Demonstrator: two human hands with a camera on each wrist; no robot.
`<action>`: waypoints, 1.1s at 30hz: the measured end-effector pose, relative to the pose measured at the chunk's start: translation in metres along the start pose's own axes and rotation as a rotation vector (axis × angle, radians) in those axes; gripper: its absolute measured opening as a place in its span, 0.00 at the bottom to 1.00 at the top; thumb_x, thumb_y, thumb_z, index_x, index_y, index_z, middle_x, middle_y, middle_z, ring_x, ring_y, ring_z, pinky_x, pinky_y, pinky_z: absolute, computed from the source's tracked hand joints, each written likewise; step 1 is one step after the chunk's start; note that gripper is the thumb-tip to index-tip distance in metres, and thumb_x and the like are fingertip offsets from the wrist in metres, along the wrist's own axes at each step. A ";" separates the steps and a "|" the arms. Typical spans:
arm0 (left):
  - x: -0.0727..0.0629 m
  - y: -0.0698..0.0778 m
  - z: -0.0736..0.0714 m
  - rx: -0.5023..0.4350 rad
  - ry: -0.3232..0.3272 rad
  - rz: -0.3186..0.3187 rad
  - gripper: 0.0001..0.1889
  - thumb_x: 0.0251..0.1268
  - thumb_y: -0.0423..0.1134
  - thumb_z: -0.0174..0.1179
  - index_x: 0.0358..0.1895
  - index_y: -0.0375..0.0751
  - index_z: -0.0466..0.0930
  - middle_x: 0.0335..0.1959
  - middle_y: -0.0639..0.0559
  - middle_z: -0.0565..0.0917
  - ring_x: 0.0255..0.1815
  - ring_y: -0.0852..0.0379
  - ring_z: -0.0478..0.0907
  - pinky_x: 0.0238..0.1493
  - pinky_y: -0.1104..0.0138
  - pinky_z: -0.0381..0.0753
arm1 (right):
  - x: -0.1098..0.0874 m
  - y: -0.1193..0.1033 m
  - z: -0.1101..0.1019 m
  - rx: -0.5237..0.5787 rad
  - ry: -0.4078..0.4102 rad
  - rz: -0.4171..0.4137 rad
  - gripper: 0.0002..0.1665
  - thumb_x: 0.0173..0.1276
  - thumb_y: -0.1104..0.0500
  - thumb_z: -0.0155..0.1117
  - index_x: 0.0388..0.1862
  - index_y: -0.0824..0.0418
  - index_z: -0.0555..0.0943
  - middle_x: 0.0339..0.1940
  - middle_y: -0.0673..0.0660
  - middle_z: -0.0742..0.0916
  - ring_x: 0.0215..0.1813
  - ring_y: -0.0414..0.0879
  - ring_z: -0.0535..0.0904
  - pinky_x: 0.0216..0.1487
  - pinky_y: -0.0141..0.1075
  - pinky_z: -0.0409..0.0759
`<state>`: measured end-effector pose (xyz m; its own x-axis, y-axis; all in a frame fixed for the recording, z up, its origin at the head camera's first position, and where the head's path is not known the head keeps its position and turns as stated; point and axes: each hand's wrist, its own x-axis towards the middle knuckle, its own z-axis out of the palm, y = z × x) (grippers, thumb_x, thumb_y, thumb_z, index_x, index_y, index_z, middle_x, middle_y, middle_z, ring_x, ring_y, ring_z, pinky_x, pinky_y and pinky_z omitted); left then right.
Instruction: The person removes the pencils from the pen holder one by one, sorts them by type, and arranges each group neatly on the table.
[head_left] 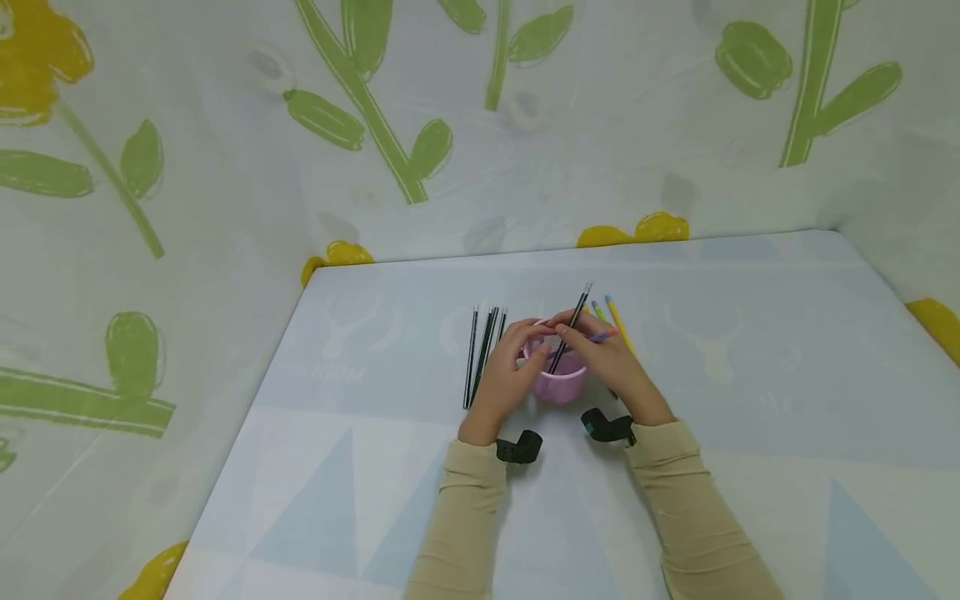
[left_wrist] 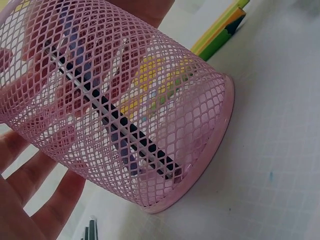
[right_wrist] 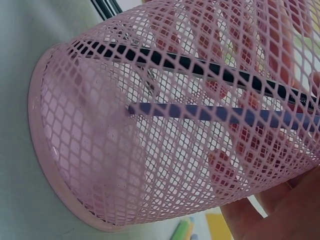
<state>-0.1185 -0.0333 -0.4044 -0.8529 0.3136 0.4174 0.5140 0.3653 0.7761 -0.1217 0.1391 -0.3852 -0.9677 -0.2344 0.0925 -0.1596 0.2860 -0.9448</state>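
A pink mesh pencil cup is held between both hands, tilted in the wrist views. My left hand grips its left side, some fingers seen through the mesh in the right wrist view. On the other side, my right hand holds the cup near its rim. Inside lean a black pencil, its top end rising above the rim, and a bluish-purple pencil with an orange-pink end. The hands hide part of the rim.
Several black pencils lie on the pale patterned tabletop left of the cup. To its right are a yellow pencil and a green one, partly behind the right hand. A flower-printed sheet stands behind.
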 end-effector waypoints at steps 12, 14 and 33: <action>0.000 0.003 -0.001 -0.005 -0.022 -0.021 0.15 0.64 0.48 0.47 0.50 0.51 0.74 0.57 0.58 0.69 0.57 0.63 0.65 0.49 0.62 0.70 | 0.001 0.005 0.000 0.021 -0.017 0.001 0.23 0.66 0.43 0.49 0.51 0.55 0.74 0.52 0.53 0.77 0.56 0.47 0.69 0.54 0.47 0.66; 0.000 0.002 -0.001 -0.004 -0.019 -0.022 0.15 0.64 0.48 0.47 0.49 0.50 0.74 0.57 0.59 0.69 0.56 0.64 0.65 0.48 0.62 0.70 | 0.001 0.006 0.000 0.041 -0.019 0.003 0.23 0.66 0.43 0.49 0.51 0.56 0.74 0.51 0.53 0.78 0.56 0.47 0.69 0.55 0.47 0.66; -0.001 0.000 0.000 -0.024 -0.001 -0.044 0.13 0.64 0.46 0.49 0.47 0.48 0.75 0.57 0.58 0.70 0.53 0.62 0.67 0.44 0.63 0.71 | 0.000 0.005 0.003 0.075 0.013 -0.014 0.23 0.65 0.43 0.50 0.50 0.57 0.75 0.50 0.54 0.78 0.53 0.47 0.71 0.52 0.46 0.68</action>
<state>-0.1174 -0.0339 -0.4044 -0.8746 0.2987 0.3818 0.4736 0.3578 0.8048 -0.1217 0.1381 -0.3908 -0.9680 -0.2256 0.1098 -0.1588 0.2122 -0.9642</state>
